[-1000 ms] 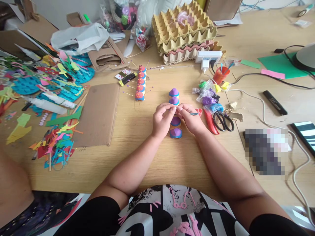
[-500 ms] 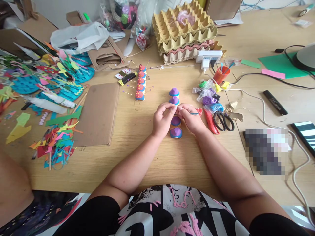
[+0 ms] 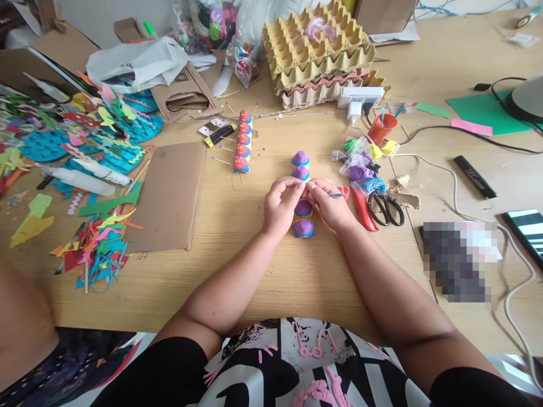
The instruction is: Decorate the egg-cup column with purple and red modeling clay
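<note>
In the head view, a strip of egg-carton cups, coated in purple and blue modelling clay, runs away from me on the table. My left hand is closed in a pinch over the middle of this strip. My right hand meets it there, thumb and fingers pressed together. A slim teal stick-like tool pokes out from the right hand. Whatever sits between the fingertips is hidden or too small to name. The cups under both hands are partly covered.
A red-and-blue carton caterpillar with pin legs stands left of the strip. Scissors, a red cutter and bagged clay lie to the right. Cardboard and paper scraps are leftward; egg trays are stacked behind.
</note>
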A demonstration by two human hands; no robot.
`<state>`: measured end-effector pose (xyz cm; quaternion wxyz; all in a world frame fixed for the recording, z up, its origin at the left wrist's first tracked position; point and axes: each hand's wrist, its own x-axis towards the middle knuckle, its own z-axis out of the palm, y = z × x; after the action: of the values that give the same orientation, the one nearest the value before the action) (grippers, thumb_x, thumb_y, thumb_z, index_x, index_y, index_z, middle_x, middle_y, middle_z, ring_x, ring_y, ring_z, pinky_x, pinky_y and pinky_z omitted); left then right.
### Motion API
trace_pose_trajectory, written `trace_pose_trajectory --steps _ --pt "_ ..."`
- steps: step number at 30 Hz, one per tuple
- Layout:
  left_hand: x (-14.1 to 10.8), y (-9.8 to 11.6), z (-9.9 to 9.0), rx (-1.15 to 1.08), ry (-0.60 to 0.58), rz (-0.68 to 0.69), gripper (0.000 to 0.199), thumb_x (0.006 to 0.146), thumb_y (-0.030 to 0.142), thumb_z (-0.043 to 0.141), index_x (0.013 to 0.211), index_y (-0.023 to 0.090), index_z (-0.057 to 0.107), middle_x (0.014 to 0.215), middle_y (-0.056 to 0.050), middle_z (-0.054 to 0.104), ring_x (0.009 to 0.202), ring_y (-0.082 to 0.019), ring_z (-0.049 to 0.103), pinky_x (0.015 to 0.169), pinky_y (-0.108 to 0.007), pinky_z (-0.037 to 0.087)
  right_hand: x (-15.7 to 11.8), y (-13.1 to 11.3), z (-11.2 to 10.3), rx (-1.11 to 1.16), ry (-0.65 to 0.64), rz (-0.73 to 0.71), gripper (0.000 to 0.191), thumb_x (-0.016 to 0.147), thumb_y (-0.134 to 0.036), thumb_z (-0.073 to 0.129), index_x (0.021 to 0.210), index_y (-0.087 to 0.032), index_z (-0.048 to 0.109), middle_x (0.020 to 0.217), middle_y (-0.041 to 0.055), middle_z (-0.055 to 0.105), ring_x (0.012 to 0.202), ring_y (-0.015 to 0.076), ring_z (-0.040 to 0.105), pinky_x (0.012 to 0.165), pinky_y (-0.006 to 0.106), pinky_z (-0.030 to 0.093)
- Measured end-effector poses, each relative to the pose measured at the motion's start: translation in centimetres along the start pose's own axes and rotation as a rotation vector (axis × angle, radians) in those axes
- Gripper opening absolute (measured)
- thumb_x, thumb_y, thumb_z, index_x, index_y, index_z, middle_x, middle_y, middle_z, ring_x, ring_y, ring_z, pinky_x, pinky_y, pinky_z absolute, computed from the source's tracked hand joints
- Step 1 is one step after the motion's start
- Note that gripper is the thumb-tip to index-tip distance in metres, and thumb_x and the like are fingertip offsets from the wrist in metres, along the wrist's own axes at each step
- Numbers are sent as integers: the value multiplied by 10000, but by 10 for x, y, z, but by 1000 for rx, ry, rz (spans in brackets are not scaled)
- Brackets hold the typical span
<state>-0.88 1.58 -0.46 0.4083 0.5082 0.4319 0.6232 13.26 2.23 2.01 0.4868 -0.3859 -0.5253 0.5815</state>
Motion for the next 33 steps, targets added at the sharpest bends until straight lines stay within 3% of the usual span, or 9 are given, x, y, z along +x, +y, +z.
trace_pose_trajectory --steps 12,19,25,33 --pt "0 -3 0 13 8 -15 376 923 594 768 959 219 752 997 -40 768 1034 -189 731 985 -323 592 0 -2 0 20 -32 -31 608 849 -739 730 632 -216 510 643 -29 408 646 129 349 623 290 338" --pt "0 3 1 28 19 -19 421 903 633 771 961 216 771 1029 -46 772 1034 -182 730 1002 -311 579 -1 -4 1 77 -23 9 488 820 -646 799 731 -211 596 686 -28 471 671 127 386 622 272 333" --pt "0 12 0 4 3 5 463 980 654 657 980 213 798 1067 -61 784 1089 -188 720 1028 -316 561 -1 -3 1 103 -27 -11 439 845 -583 792 723 -206 603 681 -25 485 657 120 378 630 274 330" --pt "-1 8 0 -56 -10 -48 407 935 618 739 985 217 795 1122 -62 783 1130 -203 723 1037 -327 567 1 5 -2 92 21 22 429 859 -607 764 736 -219 628 683 -19 493 648 129 373 632 288 349"
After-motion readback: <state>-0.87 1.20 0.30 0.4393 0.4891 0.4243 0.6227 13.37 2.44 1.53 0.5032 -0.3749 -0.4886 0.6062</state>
